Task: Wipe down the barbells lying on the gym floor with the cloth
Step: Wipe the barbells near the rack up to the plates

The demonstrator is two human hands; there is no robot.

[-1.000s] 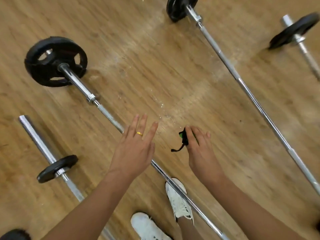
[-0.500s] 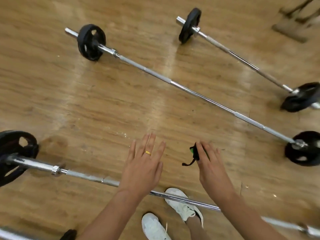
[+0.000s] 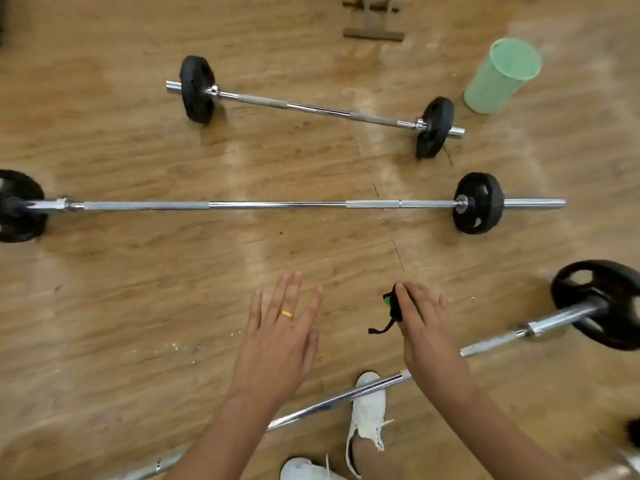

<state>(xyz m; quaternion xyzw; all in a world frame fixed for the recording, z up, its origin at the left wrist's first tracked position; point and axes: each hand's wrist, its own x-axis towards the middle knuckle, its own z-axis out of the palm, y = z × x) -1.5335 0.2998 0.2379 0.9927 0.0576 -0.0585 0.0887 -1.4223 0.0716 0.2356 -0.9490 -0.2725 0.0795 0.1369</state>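
Three barbells lie on the wooden floor. The short barbell is farthest away, the long barbell crosses the middle, and the near barbell runs under my arms toward a black plate at the right. My left hand hovers flat with straight fingers and a gold ring, holding nothing. My right hand holds a small black and green cloth under its fingers, a black strap dangling from it. Both hands are above the floor, short of the long barbell.
A green plastic bin stands at the back right beside the short barbell. A wooden stand base sits at the top. My white shoes are next to the near barbell's shaft.
The view has swung round: the barbells now lie across the frame, and the green bin and stand have come into sight. Both hands keep the same pose, the cloth still in the right.
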